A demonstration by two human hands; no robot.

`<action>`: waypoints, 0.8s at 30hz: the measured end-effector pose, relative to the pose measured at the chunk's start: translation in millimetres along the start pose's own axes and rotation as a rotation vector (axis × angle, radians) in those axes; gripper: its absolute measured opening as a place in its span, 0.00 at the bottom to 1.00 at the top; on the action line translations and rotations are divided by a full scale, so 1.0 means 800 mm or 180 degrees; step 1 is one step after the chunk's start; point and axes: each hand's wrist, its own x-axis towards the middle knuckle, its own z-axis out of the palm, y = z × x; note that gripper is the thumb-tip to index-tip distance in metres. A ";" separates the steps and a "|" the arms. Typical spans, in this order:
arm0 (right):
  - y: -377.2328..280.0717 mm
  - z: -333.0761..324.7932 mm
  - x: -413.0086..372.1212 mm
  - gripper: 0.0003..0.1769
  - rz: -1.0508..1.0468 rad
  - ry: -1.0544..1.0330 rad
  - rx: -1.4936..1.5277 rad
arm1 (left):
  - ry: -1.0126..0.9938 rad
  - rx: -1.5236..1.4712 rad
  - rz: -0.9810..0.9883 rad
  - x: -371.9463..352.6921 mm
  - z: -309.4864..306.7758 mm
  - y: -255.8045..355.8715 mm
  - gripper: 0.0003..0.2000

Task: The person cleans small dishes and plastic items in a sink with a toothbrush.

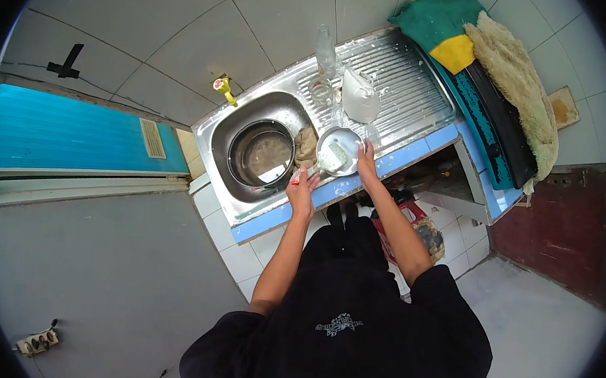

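Observation:
My left hand (302, 191) is closed around the handle of a dish brush (332, 158). The brush's pale greenish head, with whitish foam on it, lies inside a shallow, light-coloured bowl (349, 139). On the right side of that bowl, my right hand (366, 164) grips the rim. The bowl is tilted over the counter's front edge, beside the sink basin. A brown cloth (306, 147) sits at the basin's right side, close to the brush. Behind the bowl are a white dish (360, 98), a glass (319, 88) and a clear glass bottle (325, 50).
A large round pan (264, 124) with murky water fills much of the steel sink (227, 129). The yellow tap (225, 91) projects from the wall above it. The ribbed drainboard (414, 91) extends right, towards a teal-and-black appliance (504, 126) with cloths draped over it.

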 end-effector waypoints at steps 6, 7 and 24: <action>-0.015 -0.005 0.003 0.31 0.0269 0.0093 -0.0319 | -0.0028 -0.0068 -0.0139 0.027 0.008 -0.020 0.22; -0.012 -0.006 0.006 0.31 0.0174 0.0134 -0.0394 | -0.0032 -0.0080 -0.0176 0.029 0.010 -0.023 0.22; -0.149 -0.072 0.074 0.21 -0.2204 0.0746 -0.0947 | -0.0028 0.0169 -0.0056 0.033 0.046 -0.051 0.21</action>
